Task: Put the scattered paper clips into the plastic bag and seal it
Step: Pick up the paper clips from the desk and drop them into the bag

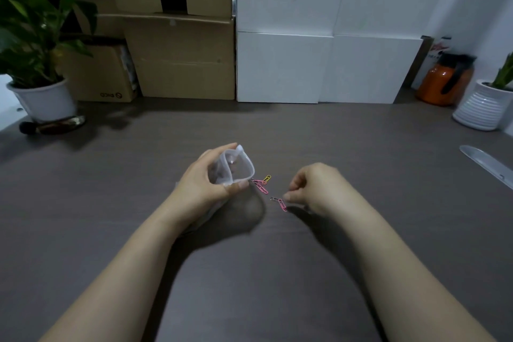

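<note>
My left hand (pixel 204 183) holds a small clear plastic bag (pixel 236 166) above the grey table, its mouth spread open and facing right. Just right of the bag's mouth a few paper clips (pixel 261 183), pink and one yellow, lie in a cluster on the table. A pink clip (pixel 282 204) with a dark clip beside it lies a little further right. My right hand (pixel 311 189) hovers over that pair with fingertips pinched together at the pink clip; whether it grips the clip I cannot tell.
Cardboard boxes (pixel 177 58) and white panels (pixel 319 66) stand along the back. A potted plant (pixel 41 97) sits at far left, an orange jar (pixel 444 83) and a ribbed white pot (pixel 483 108) at far right. A clear ruler (pixel 485 164) lies at the right edge.
</note>
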A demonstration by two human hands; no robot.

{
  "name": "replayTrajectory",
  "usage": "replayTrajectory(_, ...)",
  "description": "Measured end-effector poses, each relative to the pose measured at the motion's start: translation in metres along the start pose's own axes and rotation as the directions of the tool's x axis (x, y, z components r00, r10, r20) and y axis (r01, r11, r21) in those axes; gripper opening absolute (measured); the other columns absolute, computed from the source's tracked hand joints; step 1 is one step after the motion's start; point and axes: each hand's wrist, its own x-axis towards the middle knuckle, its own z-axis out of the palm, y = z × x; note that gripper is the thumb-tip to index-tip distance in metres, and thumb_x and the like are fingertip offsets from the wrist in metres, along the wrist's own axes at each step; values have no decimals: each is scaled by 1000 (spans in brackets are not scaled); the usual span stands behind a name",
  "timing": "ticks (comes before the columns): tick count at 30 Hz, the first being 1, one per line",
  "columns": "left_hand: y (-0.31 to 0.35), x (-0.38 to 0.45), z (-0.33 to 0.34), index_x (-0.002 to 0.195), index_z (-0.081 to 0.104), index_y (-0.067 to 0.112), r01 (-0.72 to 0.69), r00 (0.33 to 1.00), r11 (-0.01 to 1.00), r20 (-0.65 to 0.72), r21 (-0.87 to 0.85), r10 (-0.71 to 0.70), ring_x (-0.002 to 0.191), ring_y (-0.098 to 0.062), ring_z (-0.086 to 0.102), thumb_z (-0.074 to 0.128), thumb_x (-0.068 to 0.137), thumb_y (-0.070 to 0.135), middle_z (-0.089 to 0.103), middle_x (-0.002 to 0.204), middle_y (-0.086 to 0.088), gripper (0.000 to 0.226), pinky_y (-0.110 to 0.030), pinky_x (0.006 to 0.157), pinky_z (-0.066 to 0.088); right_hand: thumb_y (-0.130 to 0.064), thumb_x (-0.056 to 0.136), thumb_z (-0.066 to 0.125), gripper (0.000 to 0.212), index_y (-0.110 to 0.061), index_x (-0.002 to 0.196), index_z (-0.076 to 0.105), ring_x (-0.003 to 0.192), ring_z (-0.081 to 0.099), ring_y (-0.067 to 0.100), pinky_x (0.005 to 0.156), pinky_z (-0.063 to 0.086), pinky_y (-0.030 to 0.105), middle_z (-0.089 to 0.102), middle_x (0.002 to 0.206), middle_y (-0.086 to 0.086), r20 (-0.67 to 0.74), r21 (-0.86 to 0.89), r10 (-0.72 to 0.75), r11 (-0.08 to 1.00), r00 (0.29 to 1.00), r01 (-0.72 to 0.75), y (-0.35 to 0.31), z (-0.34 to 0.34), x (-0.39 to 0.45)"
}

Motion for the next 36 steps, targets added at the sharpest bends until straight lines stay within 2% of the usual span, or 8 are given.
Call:
replayTrajectory(5,-1,0,-1,127,57,34,8,1000,1000,-5,8,-7,112,-7,61,79,65,31,61,127,0,66,-30,102,46,-22,75,72,14,-11,83,70,89,64,26,69,47,27,71,93,10,29,-124,-31,992,999,35,-8,22,7)
replayTrajectory(7,-1,0,-2,129,57,32,3,1000,1000,-9,13,-3,114,-8,60,79,66,30,61,128,0,67,-35,105,45,-16,76,67,4,-16,79,70,87,64,23,67,44,24,72,91,7,9,-101,-92,991,996,93,-9,26,10)
replayTrajectory(12,0,-1,-1,130,57,29,5,1000,1000,-7,25,-5,112,-12,61,80,64,33,60,126,0,70,-38,103,47,-19,77,68,8,-19,85,68,90,60,24,74,46,30,64,92,5,-126,12,-197,980,972,200,-11,44,23)
replayTrajectory(15,2,-1,-1,131,57,30,9,1000,999,-18,39,-9,109,-11,62,80,63,38,60,124,0,72,-34,99,49,-29,77,71,31,-17,104,63,101,58,25,88,47,33,55,106,7,-185,84,-150,982,971,168,-7,47,33)
replayTrajectory(21,2,-1,-3,132,56,28,37,999,999,-25,24,-36,114,-13,60,85,72,26,60,127,0,67,-43,105,45,-54,66,73,65,-17,117,56,112,40,26,96,38,31,39,115,6,-28,-52,-164,985,986,162,-6,51,39)
replayTrajectory(23,3,-1,-3,132,56,29,43,999,999,-29,25,-42,114,-12,60,85,67,33,61,127,1,72,-41,105,46,-47,72,72,57,-19,119,59,112,42,26,97,39,31,41,114,5,-45,-38,-223,975,974,221,-9,54,39)
replayTrajectory(28,2,0,-3,132,56,30,43,998,999,-36,25,-42,115,-10,60,81,63,39,61,127,3,74,-41,105,46,-31,80,68,20,-24,99,73,94,53,21,81,46,33,48,94,1,-148,52,-324,941,934,334,-14,57,36)
replayTrajectory(36,-2,0,-4,132,55,34,33,999,998,-38,44,-32,115,-5,59,81,65,38,61,126,3,71,-41,105,46,-25,83,62,10,-18,86,69,95,55,23,78,47,36,57,95,4,-197,-36,-326,945,925,326,-11,59,32)
